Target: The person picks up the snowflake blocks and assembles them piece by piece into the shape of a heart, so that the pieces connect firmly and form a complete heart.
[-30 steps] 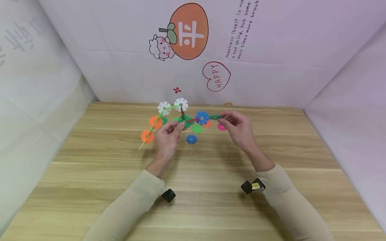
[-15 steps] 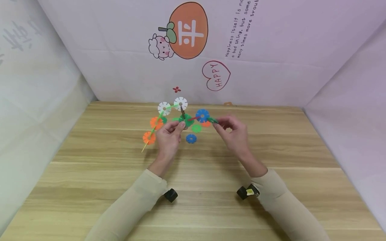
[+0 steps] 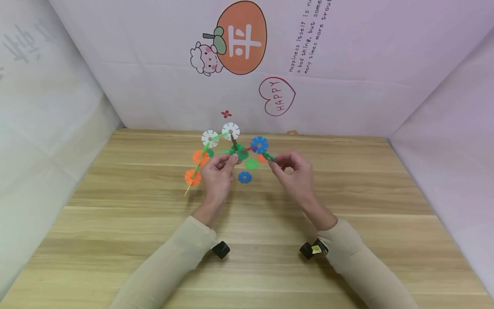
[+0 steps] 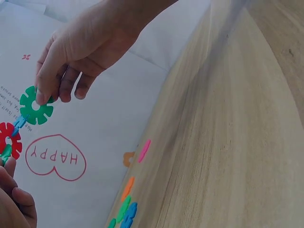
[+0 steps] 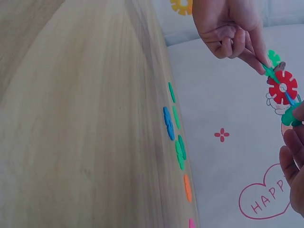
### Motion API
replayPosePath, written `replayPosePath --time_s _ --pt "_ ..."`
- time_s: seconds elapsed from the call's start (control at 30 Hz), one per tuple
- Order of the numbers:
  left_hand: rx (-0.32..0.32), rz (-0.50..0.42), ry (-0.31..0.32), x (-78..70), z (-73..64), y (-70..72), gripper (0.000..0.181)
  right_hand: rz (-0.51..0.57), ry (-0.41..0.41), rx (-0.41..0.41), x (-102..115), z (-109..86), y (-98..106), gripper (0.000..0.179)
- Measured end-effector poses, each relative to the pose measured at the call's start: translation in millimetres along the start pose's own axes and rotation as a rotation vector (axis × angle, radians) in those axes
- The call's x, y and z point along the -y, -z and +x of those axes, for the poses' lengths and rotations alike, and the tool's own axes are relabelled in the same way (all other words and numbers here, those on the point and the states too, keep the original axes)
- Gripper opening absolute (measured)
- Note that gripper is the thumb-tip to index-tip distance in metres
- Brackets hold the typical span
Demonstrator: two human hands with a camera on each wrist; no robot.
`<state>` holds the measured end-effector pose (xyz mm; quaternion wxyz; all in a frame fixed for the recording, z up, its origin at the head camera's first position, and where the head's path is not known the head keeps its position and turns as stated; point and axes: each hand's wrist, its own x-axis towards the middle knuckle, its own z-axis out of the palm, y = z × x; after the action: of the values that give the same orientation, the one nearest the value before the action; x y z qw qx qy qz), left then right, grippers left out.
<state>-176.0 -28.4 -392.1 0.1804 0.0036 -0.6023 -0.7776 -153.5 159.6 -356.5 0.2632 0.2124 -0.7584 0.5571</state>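
Observation:
My left hand (image 3: 218, 174) pinches a green notched snowflake disc (image 3: 243, 153) in a chain of linked plastic discs, raised over the table. From it the chain runs left through a brown disc (image 3: 234, 143), white discs (image 3: 226, 127), light green ones and orange discs (image 3: 197, 156). Toward the right come a red disc (image 5: 290, 84) and a blue disc (image 3: 259, 140). My right hand (image 3: 295, 176) pinches another green disc (image 4: 43, 113) by its edge. In the left wrist view, this disc meets the blue one.
Loose discs lie behind the hands on the wooden table (image 3: 247, 274): a blue disc (image 3: 245, 173), a light green disc (image 3: 251, 161), an orange disc (image 3: 261, 158) and a pink disc (image 4: 144, 151). A printed white cloth wall (image 3: 347, 98) rises along the back edge.
My right hand has moved left and slightly toward me, tilting its green disc. The blue disc has risen a little in view. My left hand keeps its pinch, shifting only slightly.

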Motion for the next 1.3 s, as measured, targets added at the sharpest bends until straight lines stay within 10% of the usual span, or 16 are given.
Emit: replayPosePath --time_s 0.6,0.9,1.3 --pt "-0.010 -0.002 0.043 -0.1 0.2 -3.2 0.016 -0.130 0.064 0.098 -40.5 3.7 -6.8 0.028" --pt "0.019 0.030 0.081 -0.3 -0.7 -0.4 0.017 -0.330 0.102 0.416 -40.0 31.3 12.7 0.088" --pt "0.049 0.043 0.086 -0.5 -2.8 -1.4 0.012 -0.522 0.341 0.618 -34.7 52.9 28.1 0.089"
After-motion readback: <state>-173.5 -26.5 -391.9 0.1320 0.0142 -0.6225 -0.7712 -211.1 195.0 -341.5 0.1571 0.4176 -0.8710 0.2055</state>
